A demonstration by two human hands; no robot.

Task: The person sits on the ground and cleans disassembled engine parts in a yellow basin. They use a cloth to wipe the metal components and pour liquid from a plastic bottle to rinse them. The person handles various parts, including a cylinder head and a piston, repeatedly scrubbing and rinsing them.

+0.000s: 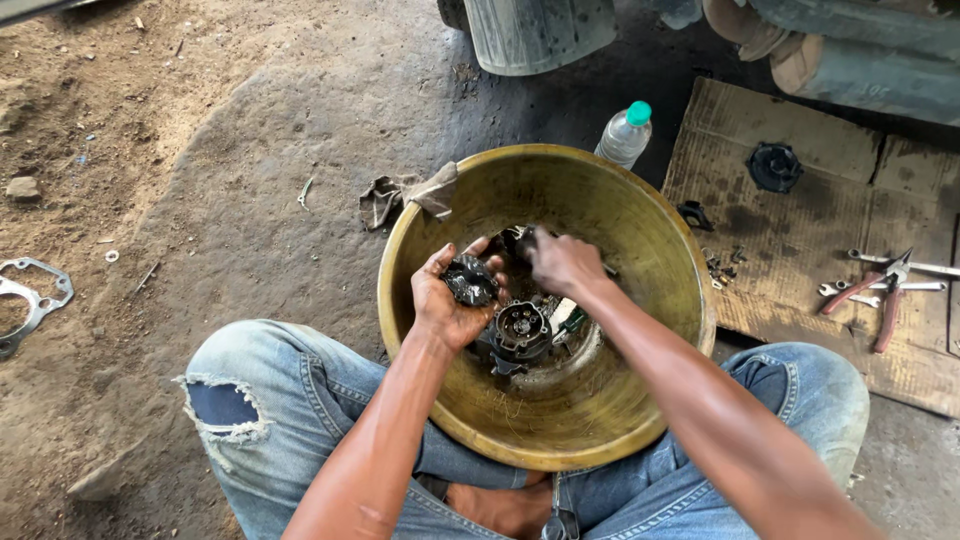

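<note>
Greasy black engine part [470, 280] rests cupped in the left hand [452, 300], fingers curled around it, over the brass basin [640, 240]; the right hand [562, 262] reaches into the basin, grip hidden.

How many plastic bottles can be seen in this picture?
1. The plastic bottle with a green cap stands on the ground behind the big metal bowl, beside the cardboard sheet.

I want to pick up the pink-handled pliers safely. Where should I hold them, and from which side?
The pliers lie flat on the cardboard, jaws pointing away from the person, handles spread toward them. Probably best to grip both pink handles together from above, reaching from the near side, clear of the wrenches beside the jaws.
</note>
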